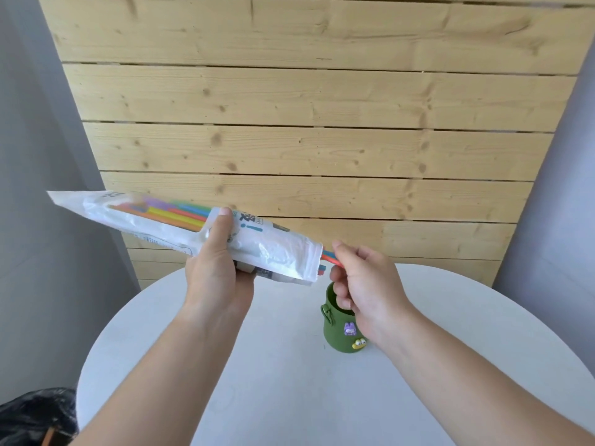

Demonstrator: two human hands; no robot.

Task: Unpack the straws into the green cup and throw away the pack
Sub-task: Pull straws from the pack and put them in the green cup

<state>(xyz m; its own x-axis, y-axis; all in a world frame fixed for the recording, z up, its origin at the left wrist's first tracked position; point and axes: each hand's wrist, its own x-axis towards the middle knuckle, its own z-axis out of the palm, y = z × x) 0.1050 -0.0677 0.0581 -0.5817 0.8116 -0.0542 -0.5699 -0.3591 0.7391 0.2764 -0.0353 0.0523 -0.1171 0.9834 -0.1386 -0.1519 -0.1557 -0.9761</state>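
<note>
I am at the unpacking step: my left hand [215,265] grips the straw pack [193,231] around its middle, fingers [222,220] clamped on the plastic, holding it in the air across the left-centre of the frame with its open mouth tilted down toward the right. My right hand [360,284] pinches the ends of the straws [331,258] that poke from that mouth, thumb and forefinger closed on them. The green cup [338,329] stands on the white table [289,381] just below my right hand, partly hidden by it; I cannot see any straws in it. Next I judge I must draw the straws out to the right and tip them down into the cup. There is open table all round the cup, and the table edge curves away at lower left, where a black bag [35,413] sits, likely for the pack.
</note>
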